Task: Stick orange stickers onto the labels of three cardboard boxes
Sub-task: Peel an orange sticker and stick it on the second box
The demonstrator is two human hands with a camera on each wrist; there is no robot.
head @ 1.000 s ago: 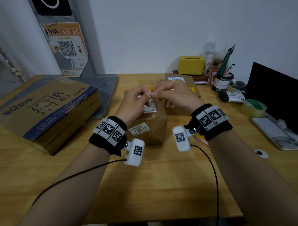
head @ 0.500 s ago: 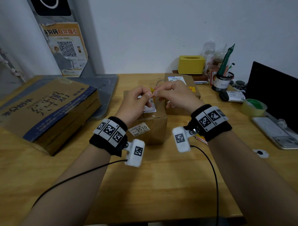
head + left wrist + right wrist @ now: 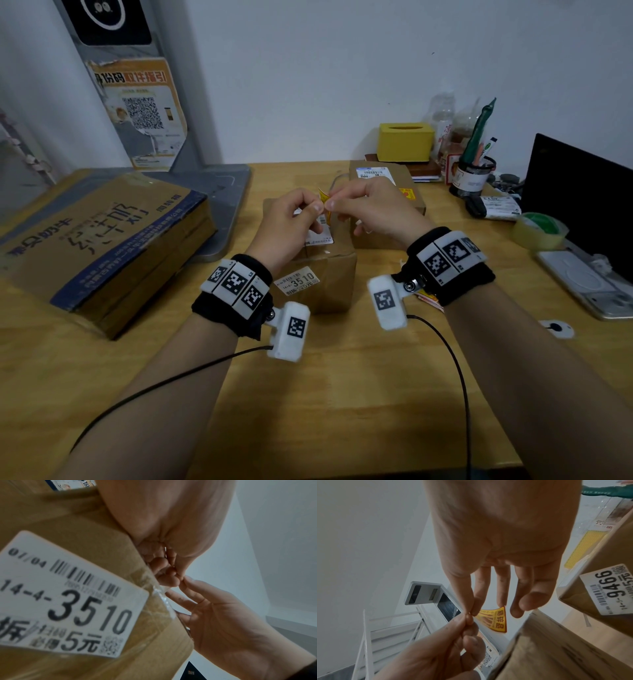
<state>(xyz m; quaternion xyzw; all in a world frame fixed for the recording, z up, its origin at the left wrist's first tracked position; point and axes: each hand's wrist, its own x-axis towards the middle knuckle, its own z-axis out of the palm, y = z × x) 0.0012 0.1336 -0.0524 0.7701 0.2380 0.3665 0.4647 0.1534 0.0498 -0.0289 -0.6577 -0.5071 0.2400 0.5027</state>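
Both hands meet above the small cardboard box [image 3: 320,277] at the table's middle. My left hand [image 3: 318,207] and right hand [image 3: 331,204] pinch one corner of an orange sticker [image 3: 323,199] between thumb and forefinger. In the right wrist view the orange sticker [image 3: 494,619] hangs below the pinch, free of the box. The white label [image 3: 318,237] on the box top lies just under the hands. A second box [image 3: 387,181] behind carries an orange sticker [image 3: 407,194]. A large flat box [image 3: 102,240] lies at the left. The left wrist view shows the small box's front label [image 3: 68,595].
A yellow tissue box [image 3: 406,142], bottles and a pen cup [image 3: 474,176] stand at the back right. A tape roll [image 3: 539,229], a laptop [image 3: 582,198] and a phone [image 3: 589,284] line the right side. More stickers [image 3: 428,298] lie under my right wrist.
Both hands stay pinched together over the small box, with the fingertips shifting only slightly. The boxes have not moved.
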